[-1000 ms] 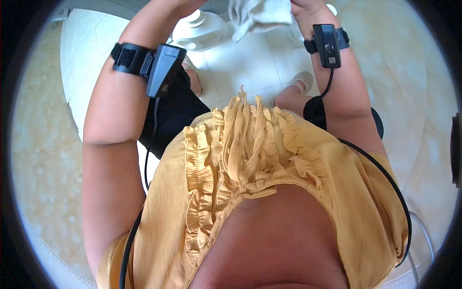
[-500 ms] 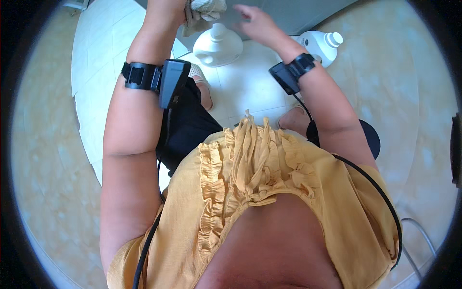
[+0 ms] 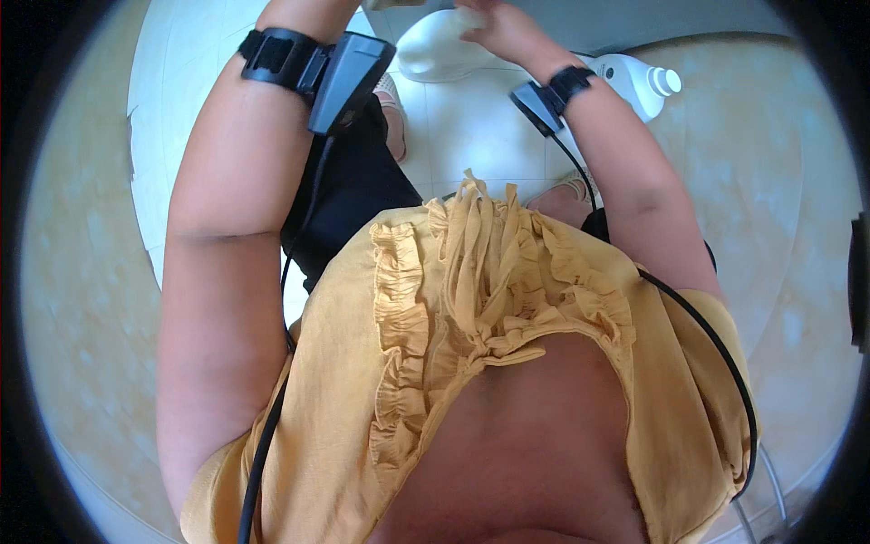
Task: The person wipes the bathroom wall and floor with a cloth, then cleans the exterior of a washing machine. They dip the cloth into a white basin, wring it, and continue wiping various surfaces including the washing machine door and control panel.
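Only a strip of pale grey cloth (image 3: 395,4) shows at the top edge, beside my left wrist (image 3: 313,14). My left hand's fingers are cut off there; half a second ago that hand was wrapped round the cloth. A white plastic jug (image 3: 439,47) stands on the tiles just right of it. My right hand (image 3: 501,29) is at the jug's upper right part, its fingers curled round the top, which is partly hidden by the hand and the frame edge.
A second white bottle with a white cap (image 3: 669,82) is right of my right wrist. A grey panel (image 3: 634,20) rises behind the jugs. My feet stand on white floor tiles (image 3: 453,136). Black cables (image 3: 707,349) run from the wrist devices along my arms.
My right hand has come down to the jug's top, from beside it with fingers apart. My left hand and the cloth have moved up, mostly out of the picture. The whole view has shifted.
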`<control>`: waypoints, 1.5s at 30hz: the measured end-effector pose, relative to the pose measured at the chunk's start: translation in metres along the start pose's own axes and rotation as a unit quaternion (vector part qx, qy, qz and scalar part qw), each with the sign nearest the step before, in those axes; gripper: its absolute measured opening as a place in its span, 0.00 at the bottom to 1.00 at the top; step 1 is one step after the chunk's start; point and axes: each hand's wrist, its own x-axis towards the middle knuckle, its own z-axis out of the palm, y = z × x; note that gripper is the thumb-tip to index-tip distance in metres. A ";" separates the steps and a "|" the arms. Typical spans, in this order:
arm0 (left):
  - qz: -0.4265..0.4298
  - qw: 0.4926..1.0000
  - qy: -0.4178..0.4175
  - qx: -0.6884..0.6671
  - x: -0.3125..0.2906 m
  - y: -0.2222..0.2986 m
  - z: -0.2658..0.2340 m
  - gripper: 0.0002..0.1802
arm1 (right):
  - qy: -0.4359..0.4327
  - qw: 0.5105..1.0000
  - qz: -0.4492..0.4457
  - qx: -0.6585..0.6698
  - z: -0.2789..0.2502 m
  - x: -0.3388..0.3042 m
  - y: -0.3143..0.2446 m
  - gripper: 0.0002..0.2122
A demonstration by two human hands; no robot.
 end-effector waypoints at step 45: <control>-0.292 0.937 -0.124 -0.146 -0.050 -0.001 -0.032 0.30 | 0.129 0.894 0.381 0.200 0.191 -0.138 0.095 0.25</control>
